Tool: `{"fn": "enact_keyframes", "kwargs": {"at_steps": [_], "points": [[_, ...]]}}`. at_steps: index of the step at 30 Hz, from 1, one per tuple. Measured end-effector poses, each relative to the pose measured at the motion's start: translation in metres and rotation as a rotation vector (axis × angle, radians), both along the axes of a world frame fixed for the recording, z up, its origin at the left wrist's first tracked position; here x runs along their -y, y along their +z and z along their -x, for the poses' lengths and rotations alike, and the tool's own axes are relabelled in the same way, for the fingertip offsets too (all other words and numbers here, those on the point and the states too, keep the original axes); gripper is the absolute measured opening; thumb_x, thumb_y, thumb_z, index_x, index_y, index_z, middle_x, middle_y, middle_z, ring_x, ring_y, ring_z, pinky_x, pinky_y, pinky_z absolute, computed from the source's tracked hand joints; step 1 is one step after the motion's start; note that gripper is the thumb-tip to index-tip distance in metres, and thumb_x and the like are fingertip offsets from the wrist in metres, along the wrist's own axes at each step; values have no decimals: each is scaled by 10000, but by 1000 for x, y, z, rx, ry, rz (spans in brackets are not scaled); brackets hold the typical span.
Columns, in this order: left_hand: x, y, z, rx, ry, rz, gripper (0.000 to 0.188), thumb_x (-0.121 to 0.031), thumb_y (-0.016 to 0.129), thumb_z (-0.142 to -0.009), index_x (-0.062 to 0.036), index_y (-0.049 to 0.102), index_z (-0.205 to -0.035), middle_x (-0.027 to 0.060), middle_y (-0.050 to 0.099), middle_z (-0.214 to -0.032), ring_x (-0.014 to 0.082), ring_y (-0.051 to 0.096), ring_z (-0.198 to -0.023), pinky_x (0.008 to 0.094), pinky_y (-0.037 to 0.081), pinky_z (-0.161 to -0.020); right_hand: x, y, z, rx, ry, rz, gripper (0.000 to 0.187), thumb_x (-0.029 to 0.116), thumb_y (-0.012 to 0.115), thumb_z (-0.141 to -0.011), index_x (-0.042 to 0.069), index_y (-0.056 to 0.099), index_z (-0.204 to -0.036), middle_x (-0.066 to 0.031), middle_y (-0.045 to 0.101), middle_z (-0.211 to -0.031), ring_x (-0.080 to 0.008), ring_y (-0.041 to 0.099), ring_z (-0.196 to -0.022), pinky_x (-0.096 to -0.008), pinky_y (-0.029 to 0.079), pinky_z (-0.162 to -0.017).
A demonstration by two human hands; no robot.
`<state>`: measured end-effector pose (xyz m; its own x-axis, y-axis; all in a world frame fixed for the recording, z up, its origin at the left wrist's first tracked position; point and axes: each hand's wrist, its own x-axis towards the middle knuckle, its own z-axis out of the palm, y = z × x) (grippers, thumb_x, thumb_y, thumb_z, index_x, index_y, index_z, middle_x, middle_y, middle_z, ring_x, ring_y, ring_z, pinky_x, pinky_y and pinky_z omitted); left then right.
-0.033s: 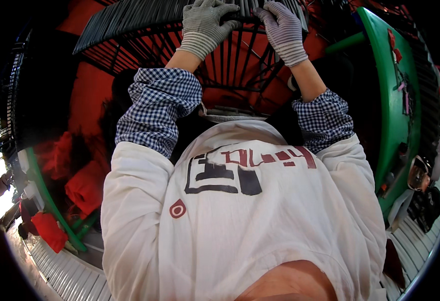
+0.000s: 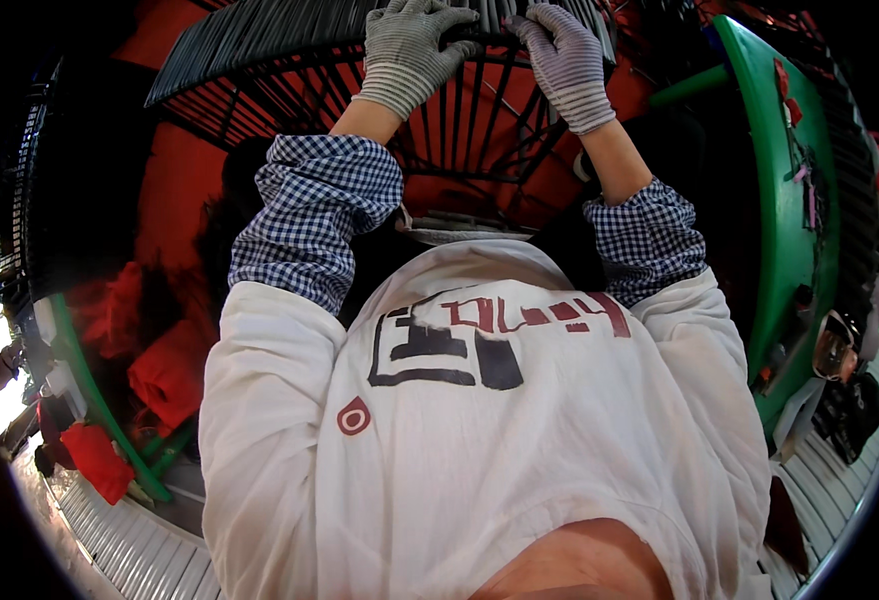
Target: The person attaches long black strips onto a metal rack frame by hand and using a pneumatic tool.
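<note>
Just the head view here, and I'm at the black frame point(image 2: 279, 72), right up at the top of the picture, dark strips point(image 2: 249, 45) packed side by side along it. My left hand point(image 2: 409, 55) is on its near edge, right of the middle: back upward, thumb and forefinger spread apart, the other fingers reaching over the strips. Whether they grip, I can't tell; the picture's top cuts them off.

And the right hand point(image 2: 564, 65), closer to the near right corner! Thumb and forefinger point inward, tips close together at the edge; whether they pinch a strip, I can't tell.

To do this well, I'd say: steady the edge with the left, use only the right's fingertips, lay each strip flat and snug against its neighbour, pull evenly.

Now the pose: both forearms reach forward and lean inward, checked sleeves point(image 2: 314, 190) bunched below the elbows, wrists nearly straight, a narrow gap between the hands. A green table point(image 2: 774, 150) stands off to my right, red cloth point(image 2: 164, 385) down to my left.
</note>
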<state>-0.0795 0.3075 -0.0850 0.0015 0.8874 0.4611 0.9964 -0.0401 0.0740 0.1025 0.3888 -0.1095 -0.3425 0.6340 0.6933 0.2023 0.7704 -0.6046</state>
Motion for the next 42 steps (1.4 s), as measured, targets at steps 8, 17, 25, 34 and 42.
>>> {"fn": "enact_keyframes", "kwargs": {"at_steps": [8,17,25,34,42], "points": [[6,6,-7,-10,37,84,357,-385,713,-865,-218,708,-1180,30,583,-1054,244,516,-1071,421,382,-964,-3,3,5,-6,61,145,86,-6,628,-897,-8,570,-834,-150,546,-748,-306,579,-687,-362,477,-652],[21,11,-11,-30,-22,59,342,-348,681,-893,-184,708,-1191,50,580,-1030,255,508,-1050,414,383,-947,-18,2,9,224,-87,175,168,164,630,-910,24,608,-819,-209,607,-754,-387,605,-728,-426,472,-660],[-1,31,-1,-76,-16,113,225,-285,575,-955,-147,744,-1011,66,633,-873,280,583,-914,431,409,-892,-26,-7,12,314,-121,275,255,265,657,-911,39,638,-794,-215,628,-753,-397,615,-739,-445,485,-687],[-117,59,23,-257,240,559,404,-324,351,-1042,-185,699,-1195,127,674,-1227,327,633,-1080,498,425,-975,-16,-1,18,348,-142,328,296,313,650,-966,33,659,-869,-111,615,-693,-223,587,-600,-358,482,-614],[-124,-25,66,-122,182,358,579,-514,250,-1047,-171,679,-1230,102,658,-1226,300,599,-1181,485,418,-1032,-2,13,10,296,70,688,256,234,682,-949,49,642,-777,3,562,-641,-88,542,-605,-283,494,-606]]}}
